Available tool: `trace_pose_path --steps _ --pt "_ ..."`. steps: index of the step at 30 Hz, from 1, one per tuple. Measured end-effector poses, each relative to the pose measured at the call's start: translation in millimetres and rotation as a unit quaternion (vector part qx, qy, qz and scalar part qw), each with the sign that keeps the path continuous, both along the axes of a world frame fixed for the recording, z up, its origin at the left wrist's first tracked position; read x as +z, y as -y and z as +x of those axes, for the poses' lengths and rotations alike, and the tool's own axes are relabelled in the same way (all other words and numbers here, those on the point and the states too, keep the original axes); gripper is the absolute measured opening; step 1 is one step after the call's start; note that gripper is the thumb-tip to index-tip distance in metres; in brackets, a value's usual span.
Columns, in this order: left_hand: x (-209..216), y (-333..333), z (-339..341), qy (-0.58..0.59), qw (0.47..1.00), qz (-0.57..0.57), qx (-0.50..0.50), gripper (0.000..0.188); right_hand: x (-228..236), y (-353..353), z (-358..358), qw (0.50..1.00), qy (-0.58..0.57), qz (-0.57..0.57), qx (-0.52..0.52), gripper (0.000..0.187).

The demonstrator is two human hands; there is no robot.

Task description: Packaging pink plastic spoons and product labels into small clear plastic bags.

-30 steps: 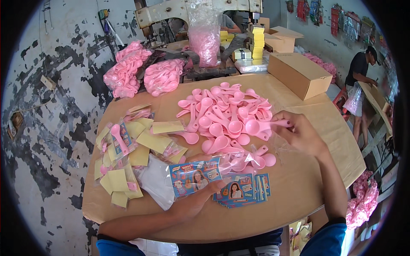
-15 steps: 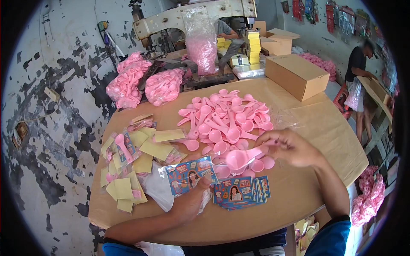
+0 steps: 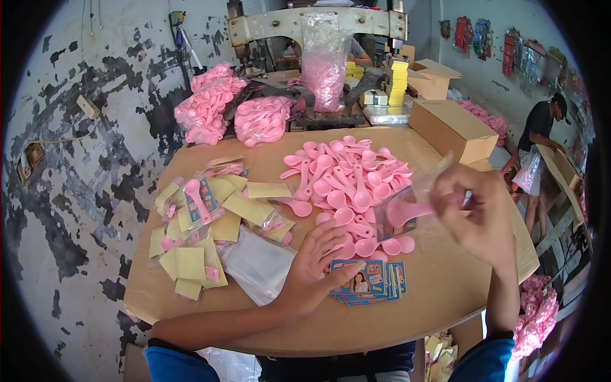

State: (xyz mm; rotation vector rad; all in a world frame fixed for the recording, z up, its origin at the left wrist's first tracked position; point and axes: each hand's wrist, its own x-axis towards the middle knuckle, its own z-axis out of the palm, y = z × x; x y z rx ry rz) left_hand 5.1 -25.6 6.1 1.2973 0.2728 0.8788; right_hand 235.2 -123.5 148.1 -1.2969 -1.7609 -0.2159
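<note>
My right hand (image 3: 480, 213) is raised over the right side of the table, blurred by motion. Its fingers pinch a clear plastic bag (image 3: 434, 178) with a pink measuring spoon (image 3: 402, 213) and a blue printed card (image 3: 385, 228) in it. With fingers spread and nothing held, my left hand (image 3: 309, 274) hovers by a stack of blue printed cards (image 3: 364, 294), its thumb over the top card. A heap of pink spoons (image 3: 337, 178) lies beyond both hands. Left of my left hand lie flat clear bags (image 3: 258, 262).
Filled bags with yellowish card backs (image 3: 191, 261) are spread at the table's left. Large bags of pink spoons (image 3: 261, 121) stand behind, beside a metal press (image 3: 318, 25). A cardboard box (image 3: 452, 130) sits at the back right. Another person (image 3: 541, 127) works farther right.
The blue card has left my left hand and is now in the bag with the spoon at my right hand. The right hand moved up and right; the left hand opened and shifted right.
</note>
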Motion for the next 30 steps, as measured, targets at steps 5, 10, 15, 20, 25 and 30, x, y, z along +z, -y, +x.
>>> trace_pose_path --steps 5,10,15,20,25,30 --pt "3 12 -2 -0.1 0.966 0.233 0.049 0.074 -6 -11 -48 0.99 -0.037 -0.109 0.082 0.004" --pt "-7 11 -11 -0.259 0.932 0.232 -0.101 0.047 -11 -20 -57 0.977 -0.064 -0.159 0.128 0.017" --pt "6 19 -12 -0.22 0.927 0.251 -0.169 0.041 -56 -35 -28 0.917 -0.226 -0.264 0.195 0.032" --pt "0 13 -9 -0.199 0.962 0.169 -0.081 0.044 -64 -38 -15 0.879 -0.216 -0.352 0.237 0.026" --pt "11 17 -5 -0.221 0.971 0.091 -0.01 0.041 -78 -43 -20 0.99 -0.003 -0.084 0.109 0.021" --pt "8 21 -3 -0.179 0.98 0.085 -0.002 0.05 -89 -44 -22 0.985 0.151 0.031 0.077 0.023"
